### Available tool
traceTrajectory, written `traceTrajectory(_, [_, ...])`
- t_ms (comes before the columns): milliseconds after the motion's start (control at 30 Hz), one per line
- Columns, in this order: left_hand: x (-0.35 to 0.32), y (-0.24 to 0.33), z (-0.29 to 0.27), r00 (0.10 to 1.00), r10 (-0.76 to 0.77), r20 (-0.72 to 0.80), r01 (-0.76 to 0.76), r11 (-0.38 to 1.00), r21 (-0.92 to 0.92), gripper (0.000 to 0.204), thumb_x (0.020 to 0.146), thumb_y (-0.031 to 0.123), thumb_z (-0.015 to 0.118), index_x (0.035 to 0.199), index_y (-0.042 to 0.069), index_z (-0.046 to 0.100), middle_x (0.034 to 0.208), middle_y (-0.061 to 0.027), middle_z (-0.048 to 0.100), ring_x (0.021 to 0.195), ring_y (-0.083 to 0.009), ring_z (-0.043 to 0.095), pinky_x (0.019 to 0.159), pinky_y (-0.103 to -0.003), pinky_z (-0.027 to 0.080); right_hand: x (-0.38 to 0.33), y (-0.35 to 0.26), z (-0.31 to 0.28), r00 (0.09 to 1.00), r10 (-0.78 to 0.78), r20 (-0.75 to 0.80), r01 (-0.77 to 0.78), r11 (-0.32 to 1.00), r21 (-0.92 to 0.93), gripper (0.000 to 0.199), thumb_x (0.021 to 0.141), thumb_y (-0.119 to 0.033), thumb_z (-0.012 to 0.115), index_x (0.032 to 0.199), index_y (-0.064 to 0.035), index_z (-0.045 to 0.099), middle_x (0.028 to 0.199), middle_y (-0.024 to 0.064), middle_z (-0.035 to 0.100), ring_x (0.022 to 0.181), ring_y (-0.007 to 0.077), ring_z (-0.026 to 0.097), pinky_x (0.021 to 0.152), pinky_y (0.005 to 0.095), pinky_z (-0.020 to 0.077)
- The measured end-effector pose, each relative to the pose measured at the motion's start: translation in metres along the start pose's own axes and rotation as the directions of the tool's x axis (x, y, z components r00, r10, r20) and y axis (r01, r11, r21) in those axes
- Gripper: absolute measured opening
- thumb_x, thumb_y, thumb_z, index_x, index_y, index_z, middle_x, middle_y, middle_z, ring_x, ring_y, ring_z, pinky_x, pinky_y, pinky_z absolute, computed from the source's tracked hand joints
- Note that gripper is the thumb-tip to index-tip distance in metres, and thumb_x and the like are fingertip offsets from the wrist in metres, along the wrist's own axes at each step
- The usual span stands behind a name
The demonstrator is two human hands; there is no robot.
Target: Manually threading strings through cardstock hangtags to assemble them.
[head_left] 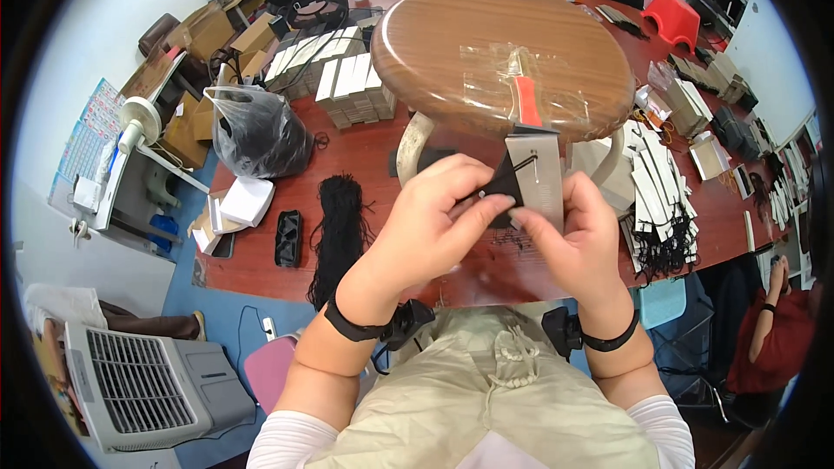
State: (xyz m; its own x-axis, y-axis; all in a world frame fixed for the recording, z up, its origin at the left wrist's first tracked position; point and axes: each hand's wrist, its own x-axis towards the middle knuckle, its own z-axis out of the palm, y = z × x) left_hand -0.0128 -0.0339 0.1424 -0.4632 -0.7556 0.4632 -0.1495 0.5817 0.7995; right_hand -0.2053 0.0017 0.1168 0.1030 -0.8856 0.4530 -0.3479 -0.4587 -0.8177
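In front of me, a slim grey card box [542, 175] with a black inner side is held up between both hands, close to the edge of a round wooden stool seat [499, 22]. A short black cord shows near its top. My left hand [447, 213] is closed, thumb and fingers pinching the black part on the box's left. My right hand [580, 234] grips the box's right side, its thumb near the lower edge. What lies beneath the fingertips is hidden. An orange-red strip-like piece [526, 99] is taped to the seat just beyond the box.
A bundle of black cords [340, 230] and a black tray [288, 238] lie on the red table [248, 265] at left. White card strips with cords [658, 187] pile up at right. A bag of black stuff [261, 135] and stacked white boxes [354, 91] stand behind. Other people sit around.
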Motion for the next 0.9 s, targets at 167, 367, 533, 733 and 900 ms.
traceTrajectory(167, [0.0, 0.001, 0.009, 0.984, -0.036, -0.174, 0.028, 0.998, -0.047, 0.016, 0.081, 0.003, 0.065, 0.095, -0.003, 0.061, 0.087, -0.0093, 0.056, 0.076, -0.0198, 0.056, 0.067, -0.027, 0.046, -0.004, -0.022, -0.012, 0.995, -0.085, -0.048, 0.08, 0.993, -0.092, 0.025, 0.083, 0.001, 0.062, 0.102, 0.002, 0.046, 0.076, 0.0099, 0.063, 0.07, 0.0153, 0.062, 0.06, 0.0277, 0.0482])
traceTrajectory(367, [-0.017, -0.003, 0.001, 0.98, -0.135, -0.149, 0.076, 0.934, -0.349, 0.01, 0.087, 0.005, 0.062, 0.094, 0.0, 0.059, 0.085, -0.0037, 0.052, 0.076, -0.0099, 0.051, 0.065, -0.022, 0.043, -0.015, -0.039, -0.023, 0.92, -0.391, 0.034, 0.376, 0.856, -0.355, 0.033, 0.079, 0.005, 0.062, 0.108, 0.0013, 0.048, 0.086, 0.0187, 0.059, 0.068, 0.0352, 0.06, 0.057, 0.0384, 0.0481])
traceTrajectory(533, [-0.024, -0.001, -0.001, 0.999, -0.002, -0.041, -0.008, 0.971, -0.239, 0.006, 0.088, 0.005, 0.059, 0.087, 0.0, 0.06, 0.081, -0.002, 0.055, 0.071, -0.0075, 0.049, 0.06, -0.021, 0.039, -0.007, -0.015, -0.019, 0.827, -0.561, 0.045, 0.508, 0.71, -0.488, 0.039, 0.074, 0.011, 0.06, 0.11, -0.0003, 0.047, 0.085, 0.0175, 0.059, 0.065, 0.0353, 0.058, 0.056, 0.0405, 0.0478])
traceTrajectory(733, [-0.025, 0.004, -0.001, 0.996, -0.086, -0.015, 0.076, 0.936, -0.345, 0.006, 0.088, 0.006, 0.06, 0.09, 0.0, 0.061, 0.08, -0.0028, 0.057, 0.07, -0.0093, 0.051, 0.06, -0.022, 0.041, -0.01, -0.01, -0.013, 0.881, -0.473, 0.012, 0.466, 0.863, -0.195, 0.034, 0.083, 0.005, 0.058, 0.116, 0.0022, 0.05, 0.086, 0.0148, 0.06, 0.066, 0.0315, 0.058, 0.06, 0.0368, 0.0485])
traceTrajectory(900, [-0.025, 0.0, -0.001, 0.997, -0.076, 0.014, 0.076, 0.95, -0.302, 0.008, 0.087, 0.007, 0.062, 0.091, 0.0, 0.061, 0.083, -0.0055, 0.06, 0.073, -0.0119, 0.053, 0.063, -0.026, 0.044, 0.001, -0.008, -0.015, 0.863, -0.473, 0.178, 0.501, 0.848, -0.176, 0.037, 0.078, 0.001, 0.062, 0.114, -0.0008, 0.056, 0.088, 0.0148, 0.06, 0.071, 0.032, 0.059, 0.064, 0.0346, 0.0483])
